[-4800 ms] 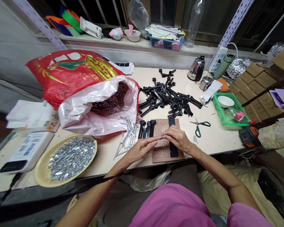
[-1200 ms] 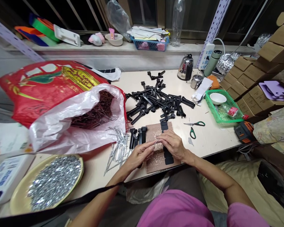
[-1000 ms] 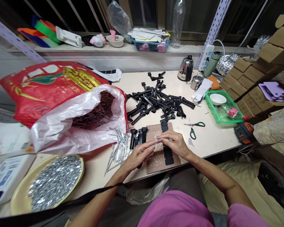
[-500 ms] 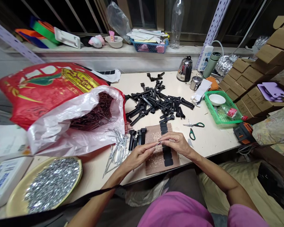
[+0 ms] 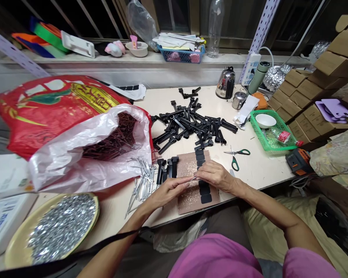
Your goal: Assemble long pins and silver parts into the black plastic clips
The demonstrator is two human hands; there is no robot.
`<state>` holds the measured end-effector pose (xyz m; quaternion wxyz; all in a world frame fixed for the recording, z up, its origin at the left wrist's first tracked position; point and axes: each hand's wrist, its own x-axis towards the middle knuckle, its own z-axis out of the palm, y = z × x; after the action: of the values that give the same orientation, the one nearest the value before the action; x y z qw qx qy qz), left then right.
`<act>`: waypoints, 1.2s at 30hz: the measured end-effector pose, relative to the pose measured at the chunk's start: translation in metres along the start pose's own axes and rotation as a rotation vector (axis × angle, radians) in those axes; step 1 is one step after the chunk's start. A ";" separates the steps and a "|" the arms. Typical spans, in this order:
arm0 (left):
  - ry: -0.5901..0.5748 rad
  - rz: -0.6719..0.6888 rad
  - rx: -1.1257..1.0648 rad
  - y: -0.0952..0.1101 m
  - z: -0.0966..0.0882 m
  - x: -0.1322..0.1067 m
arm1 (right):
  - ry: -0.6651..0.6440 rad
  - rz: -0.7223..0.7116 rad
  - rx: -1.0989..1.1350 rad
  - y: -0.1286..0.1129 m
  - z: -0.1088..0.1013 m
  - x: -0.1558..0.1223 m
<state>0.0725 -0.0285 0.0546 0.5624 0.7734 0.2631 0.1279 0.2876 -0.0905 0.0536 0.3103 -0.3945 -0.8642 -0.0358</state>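
Both my hands meet over a brown board [image 5: 188, 164] sprinkled with pale crumbs. My left hand [image 5: 171, 189] pinches a thin metal rod [image 5: 193, 178], and my right hand [image 5: 216, 175] has its fingers closed on the other end. Most of the rod is hidden by the fingers. Black rounded squares [image 5: 205, 198] run in a column down the board, partly beneath my right hand. To the left lie loose silvery metal rods [image 5: 145, 183] and a short row of black plastic clips [image 5: 168, 168]. More black clips [image 5: 188, 123] are heaped beyond the board.
Green-handled scissors [image 5: 236, 156] lie right of the board. A red sack [image 5: 55, 108] of dark rods and a yellow dish [image 5: 13, 247] of small metal parts stand left. A green basket [image 5: 255, 129], a kettle [image 5: 226, 83] and cardboard boxes [image 5: 310, 92] are at right.
My right hand has turned slightly and its fingers have curled in closer around the rod. My left hand keeps its pinch. The view has shifted a little.
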 end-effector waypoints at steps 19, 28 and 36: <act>0.082 0.058 0.113 -0.002 0.001 0.004 | -0.039 0.235 -0.147 -0.001 -0.010 0.003; 0.049 0.082 0.092 -0.001 0.002 0.007 | 0.045 0.124 -0.016 -0.001 -0.011 0.006; 0.063 0.077 0.068 0.005 0.007 0.007 | 0.005 0.088 -0.278 -0.004 0.005 0.004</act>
<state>0.0836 -0.0317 0.0565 0.5217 0.7973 0.2549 0.1648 0.2799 -0.0888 0.0524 0.2562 -0.4712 -0.8319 -0.1422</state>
